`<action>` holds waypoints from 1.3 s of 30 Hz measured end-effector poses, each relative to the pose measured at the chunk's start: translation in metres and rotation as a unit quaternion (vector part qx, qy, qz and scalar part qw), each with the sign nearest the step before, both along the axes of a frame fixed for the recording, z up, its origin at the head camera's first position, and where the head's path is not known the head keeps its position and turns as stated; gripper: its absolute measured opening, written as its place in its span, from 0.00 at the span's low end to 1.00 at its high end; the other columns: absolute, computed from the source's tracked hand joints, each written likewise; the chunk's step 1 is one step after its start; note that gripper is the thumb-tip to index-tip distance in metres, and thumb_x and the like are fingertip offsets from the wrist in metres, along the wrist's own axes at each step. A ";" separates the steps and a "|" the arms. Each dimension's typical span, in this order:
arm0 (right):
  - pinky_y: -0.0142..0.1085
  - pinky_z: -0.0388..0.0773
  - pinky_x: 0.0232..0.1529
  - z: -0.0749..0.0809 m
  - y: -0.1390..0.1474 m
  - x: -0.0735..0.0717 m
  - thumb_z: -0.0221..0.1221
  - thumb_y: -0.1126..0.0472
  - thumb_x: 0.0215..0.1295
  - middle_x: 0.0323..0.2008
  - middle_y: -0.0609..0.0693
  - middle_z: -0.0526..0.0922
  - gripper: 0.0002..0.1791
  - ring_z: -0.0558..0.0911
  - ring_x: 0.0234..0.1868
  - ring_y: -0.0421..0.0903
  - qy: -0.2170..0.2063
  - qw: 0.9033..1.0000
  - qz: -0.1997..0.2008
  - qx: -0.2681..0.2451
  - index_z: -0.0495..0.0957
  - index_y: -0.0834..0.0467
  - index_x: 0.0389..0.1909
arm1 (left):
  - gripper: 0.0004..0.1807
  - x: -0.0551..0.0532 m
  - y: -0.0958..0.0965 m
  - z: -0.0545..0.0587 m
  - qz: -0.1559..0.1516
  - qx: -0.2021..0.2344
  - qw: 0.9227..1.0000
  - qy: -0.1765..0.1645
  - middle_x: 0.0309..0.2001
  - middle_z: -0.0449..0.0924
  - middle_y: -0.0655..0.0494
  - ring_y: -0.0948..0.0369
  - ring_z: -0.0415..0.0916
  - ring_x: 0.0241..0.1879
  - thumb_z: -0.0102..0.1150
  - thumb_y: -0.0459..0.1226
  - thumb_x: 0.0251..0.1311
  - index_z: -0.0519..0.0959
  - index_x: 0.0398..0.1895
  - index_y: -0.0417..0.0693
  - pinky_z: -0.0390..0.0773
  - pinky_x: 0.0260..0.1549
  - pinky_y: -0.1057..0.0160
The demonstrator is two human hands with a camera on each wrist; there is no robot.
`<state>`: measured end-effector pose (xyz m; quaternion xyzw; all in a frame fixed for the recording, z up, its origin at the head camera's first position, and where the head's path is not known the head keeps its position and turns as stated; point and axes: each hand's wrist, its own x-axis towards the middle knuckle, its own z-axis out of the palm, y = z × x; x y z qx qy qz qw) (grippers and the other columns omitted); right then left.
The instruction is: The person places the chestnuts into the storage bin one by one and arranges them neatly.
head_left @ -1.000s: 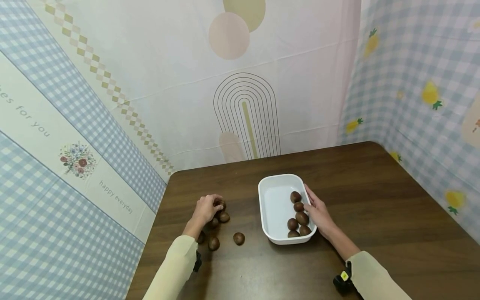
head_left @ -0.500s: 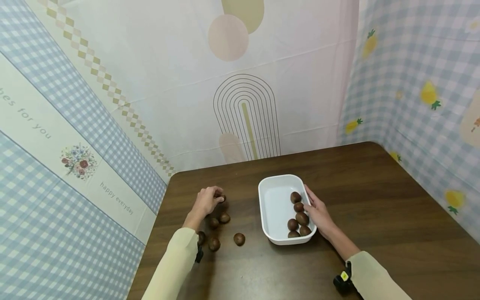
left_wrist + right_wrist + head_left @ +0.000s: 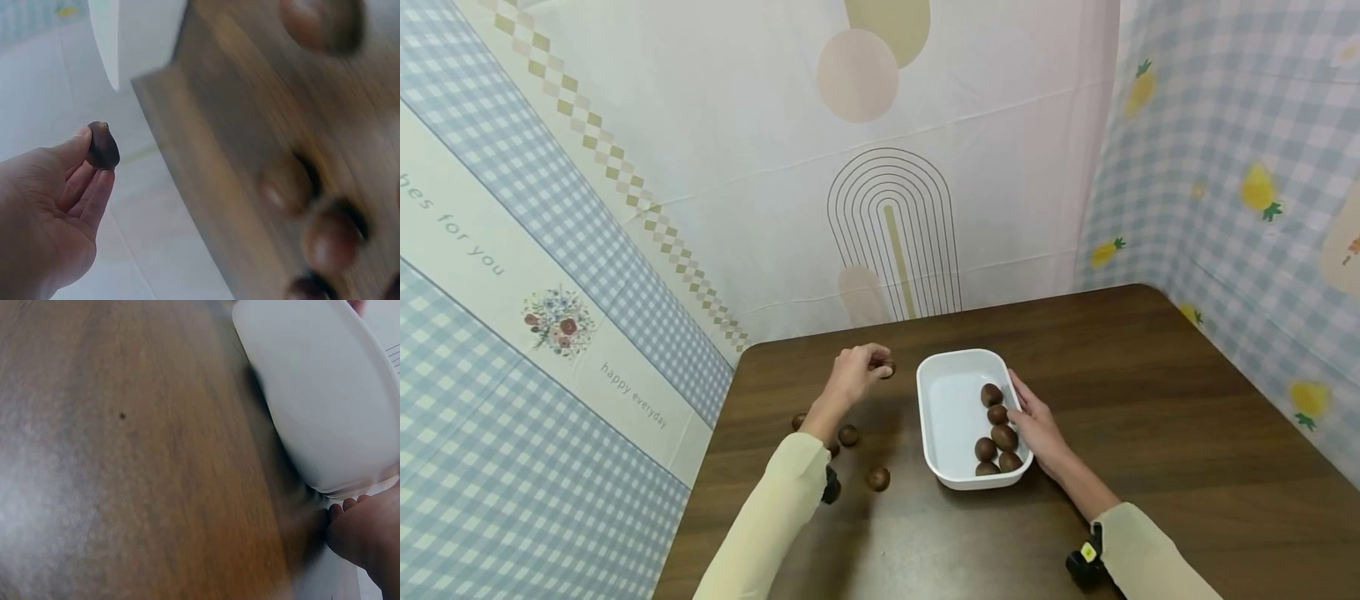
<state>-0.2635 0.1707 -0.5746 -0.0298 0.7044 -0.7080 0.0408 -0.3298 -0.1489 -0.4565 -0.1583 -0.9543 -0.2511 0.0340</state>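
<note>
My left hand (image 3: 852, 372) pinches one dark brown chestnut (image 3: 104, 147) between thumb and fingertips, raised over the far part of the table, left of a white rectangular dish (image 3: 942, 417). Several chestnuts (image 3: 1003, 437) lie inside the dish, gathered along its right side. My right hand (image 3: 1040, 427) grips the dish's right wall, thumb over the rim and fingers outside. In the right wrist view the dish (image 3: 325, 394) shows its outer side, with the fingers at its end.
Loose chestnuts (image 3: 848, 435) lie on the brown wooden table (image 3: 917, 542) under and beside my left forearm, which partly hides them. A single chestnut (image 3: 877, 477) sits nearer the dish. Patterned cloth (image 3: 760, 233) hangs behind the table.
My left hand has picked a chestnut off the table's left group and carried it right and away from me, toward the dish. My right hand and the dish have stayed in place.
</note>
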 end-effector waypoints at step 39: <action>0.17 0.63 0.60 -0.001 -0.001 0.002 0.46 0.75 0.74 0.84 0.60 0.50 0.43 0.54 0.82 0.56 0.011 1.000 -0.006 -0.021 0.48 0.54 0.87 | 0.10 0.041 0.142 -0.064 -0.016 -0.102 0.995 -0.006 0.34 0.88 0.60 0.58 0.86 0.38 0.77 0.43 0.63 0.90 0.43 0.51 0.82 0.39 0.61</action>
